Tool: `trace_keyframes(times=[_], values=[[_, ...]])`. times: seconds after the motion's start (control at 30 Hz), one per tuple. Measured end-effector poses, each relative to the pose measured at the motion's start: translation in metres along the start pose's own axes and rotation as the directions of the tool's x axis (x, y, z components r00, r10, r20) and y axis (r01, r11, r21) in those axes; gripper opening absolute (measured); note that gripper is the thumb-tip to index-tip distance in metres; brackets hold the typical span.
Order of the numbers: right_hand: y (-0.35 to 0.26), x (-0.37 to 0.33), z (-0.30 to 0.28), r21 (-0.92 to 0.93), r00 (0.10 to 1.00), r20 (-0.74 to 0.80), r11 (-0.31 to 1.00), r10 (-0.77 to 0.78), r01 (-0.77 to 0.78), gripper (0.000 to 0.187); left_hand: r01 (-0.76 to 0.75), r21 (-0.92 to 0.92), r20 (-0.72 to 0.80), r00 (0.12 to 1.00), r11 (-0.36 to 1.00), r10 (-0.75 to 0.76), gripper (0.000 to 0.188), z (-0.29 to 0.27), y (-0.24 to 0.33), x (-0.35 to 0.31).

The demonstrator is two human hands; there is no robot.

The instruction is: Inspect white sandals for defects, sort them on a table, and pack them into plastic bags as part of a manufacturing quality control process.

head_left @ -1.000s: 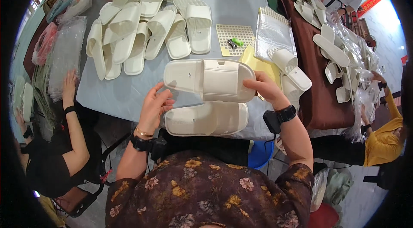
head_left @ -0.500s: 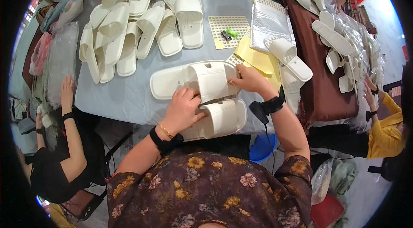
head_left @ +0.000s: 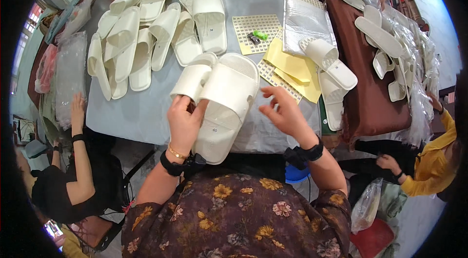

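A pair of white slide slippers is tilted at the table's near edge, straps up. The right-hand slipper (head_left: 229, 87) overlaps the left-hand slipper (head_left: 189, 81), and a small size label shows on its insole. My left hand (head_left: 185, 117) grips the pair, its fingers at the left strap and its thumb toward the right slipper; part of the grip is hidden. To the right of the pair, my right hand (head_left: 286, 112) hovers apart from it with fingers spread, holding nothing. Yellow backing paper (head_left: 288, 65) and a label sheet (head_left: 282, 82) lie just beyond that hand.
Several white slippers (head_left: 161, 38) are heaped at the table's left. Another label sheet (head_left: 243, 26) carries small green and black items. A silver padded envelope (head_left: 309, 24) and more slippers (head_left: 321, 56) lie right. Co-workers sit at both sides, near clear plastic bags (head_left: 70, 73).
The slippers have turned from lying sideways to pointing away from me. My right hand has let go of the strap and moved clear, while my left hand keeps hold.
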State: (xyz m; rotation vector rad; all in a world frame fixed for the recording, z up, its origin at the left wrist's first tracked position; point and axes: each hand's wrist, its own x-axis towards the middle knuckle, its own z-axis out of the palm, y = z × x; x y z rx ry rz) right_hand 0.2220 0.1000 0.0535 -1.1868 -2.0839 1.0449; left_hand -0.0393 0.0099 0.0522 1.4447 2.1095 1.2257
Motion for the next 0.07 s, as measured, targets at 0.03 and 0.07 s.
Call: trace_keyframes(times=[0.03,0.07], values=[[0.005,0.0,0.012,-0.041,0.999,0.038,0.999,-0.027,0.029,0.044,0.016,-0.047,0.028,1.0,0.999,-0.015,0.023,0.004,0.001,-0.002],[0.01,0.0,0.026,-0.08,0.995,0.081,0.995,-0.054,0.061,0.049,0.006,-0.079,0.032,0.999,0.997,-0.004,0.022,0.01,-0.001,-0.007]])
